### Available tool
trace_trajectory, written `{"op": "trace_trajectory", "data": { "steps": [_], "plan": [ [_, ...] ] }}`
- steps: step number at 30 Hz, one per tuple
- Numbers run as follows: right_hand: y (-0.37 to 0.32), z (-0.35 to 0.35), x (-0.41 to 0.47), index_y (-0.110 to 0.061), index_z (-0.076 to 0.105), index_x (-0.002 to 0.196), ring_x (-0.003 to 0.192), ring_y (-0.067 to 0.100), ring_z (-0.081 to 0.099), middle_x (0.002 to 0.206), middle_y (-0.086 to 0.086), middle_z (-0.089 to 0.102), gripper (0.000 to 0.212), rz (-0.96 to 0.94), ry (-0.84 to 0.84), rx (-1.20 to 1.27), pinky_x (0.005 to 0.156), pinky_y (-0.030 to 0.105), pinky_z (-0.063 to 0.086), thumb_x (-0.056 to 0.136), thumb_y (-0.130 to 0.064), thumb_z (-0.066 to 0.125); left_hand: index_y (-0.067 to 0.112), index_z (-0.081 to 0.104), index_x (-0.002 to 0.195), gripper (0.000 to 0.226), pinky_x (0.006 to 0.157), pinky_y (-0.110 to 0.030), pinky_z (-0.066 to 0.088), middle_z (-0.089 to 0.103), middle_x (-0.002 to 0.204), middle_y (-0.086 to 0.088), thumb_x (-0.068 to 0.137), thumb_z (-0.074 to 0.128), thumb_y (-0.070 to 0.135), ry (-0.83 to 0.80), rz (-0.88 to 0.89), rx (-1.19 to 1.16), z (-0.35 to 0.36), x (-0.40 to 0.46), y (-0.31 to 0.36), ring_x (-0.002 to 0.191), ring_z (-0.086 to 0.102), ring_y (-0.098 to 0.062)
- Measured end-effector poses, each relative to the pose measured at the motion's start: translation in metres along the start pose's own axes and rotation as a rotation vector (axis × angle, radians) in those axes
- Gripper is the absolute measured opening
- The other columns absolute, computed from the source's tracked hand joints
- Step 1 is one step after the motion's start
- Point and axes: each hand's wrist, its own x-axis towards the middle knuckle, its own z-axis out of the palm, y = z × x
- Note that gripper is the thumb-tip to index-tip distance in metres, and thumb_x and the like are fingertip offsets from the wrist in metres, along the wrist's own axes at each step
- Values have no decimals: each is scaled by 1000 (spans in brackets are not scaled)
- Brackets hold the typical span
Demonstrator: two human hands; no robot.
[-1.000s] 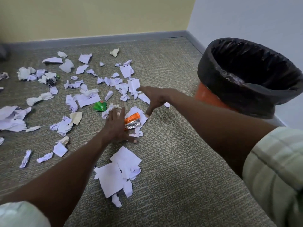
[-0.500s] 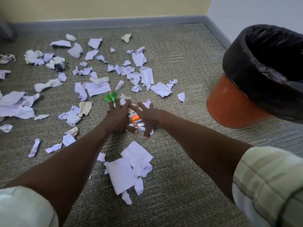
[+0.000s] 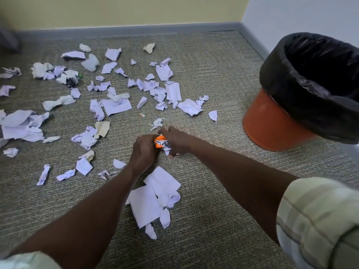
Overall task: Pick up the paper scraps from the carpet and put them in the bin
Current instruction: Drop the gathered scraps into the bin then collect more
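far-left scraps [image 3: 21, 125]: loose white paper is spread over the carpet [image 3: 213, 74], well apart from both hands.
left hand [image 3: 144, 150]: curled round gathered scraps, pressed against the bundle.
bundle [image 3: 161, 144]: an orange-and-silver wrapper with paper is held between the two hands, just above the carpet.
right hand [image 3: 175, 141]: curled onto the bundle's other side; judged the nearer hand to the bin.
bin [image 3: 272, 123]: lies to the right of the hands, black-lined mouth open upward.
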Motion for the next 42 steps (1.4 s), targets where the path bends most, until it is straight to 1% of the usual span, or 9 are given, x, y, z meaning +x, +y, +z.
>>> {"op": "trace_trajectory", "data": {
  "steps": [9,16,18,21,28,31,34,38,42],
  "plan": [
    [-16,1,-25,-11,52,119,85,34,68,104,20,66,30,181,150,435,59,34,54,89,-10,58,13,73,74,8,56,-26,40,61,55,3,81,70,16,-51,-294,-129,-6,6,27,57,60,-15],
    [-15,-41,-35,-12,48,131,83,24,61,100,12,65,65,140,119,798,66,31,49,73,8,71,19,69,65,19,45,-16,39,61,49,7,79,70,6,-26,-332,-293,-33,27,60,40,52,0],
    [-11,-56,-39,-12,50,126,80,28,63,93,14,65,67,115,92,920,67,41,53,69,15,71,17,69,65,15,43,-17,39,62,51,4,74,71,5,7,-367,-353,-41,36,72,45,54,-6],
    [-6,-86,-50,-18,54,119,76,21,64,87,7,65,60,72,124,961,61,34,54,70,11,73,9,73,77,7,57,-27,44,67,68,-8,72,70,4,38,-394,-514,-49,55,87,62,58,-20],
    [5,-148,-81,-13,62,122,70,17,67,87,5,71,53,32,534,919,56,27,53,71,-10,78,-1,57,75,23,56,-28,42,57,71,-17,87,42,-13,23,-433,-914,-66,104,178,56,56,-19],
    [12,-173,-97,-26,68,100,75,26,67,83,5,70,45,82,675,857,61,42,58,56,-26,76,-3,63,99,25,57,-28,47,66,90,-19,89,40,-2,43,-486,-1125,-73,124,217,67,62,-26],
    [24,-200,-119,-36,67,73,77,31,70,70,-1,69,23,145,853,791,66,55,59,56,-22,72,4,60,78,18,59,-30,52,62,79,-18,77,45,-4,-63,-383,-1287,-81,124,265,71,61,-27],
    [42,-244,-158,-22,59,65,70,19,64,63,-7,60,15,260,1057,630,62,27,57,77,-19,67,10,53,68,22,62,-34,47,56,74,-16,84,49,-5,-92,-270,-1298,-85,125,343,71,56,-25],
    [77,-285,-204,-19,63,73,66,12,59,65,-5,58,25,392,1249,504,58,23,46,90,-36,59,8,52,73,24,56,-25,38,53,69,-13,95,46,-1,-144,-176,-1242,-76,134,409,67,51,-22]
  ]
}}
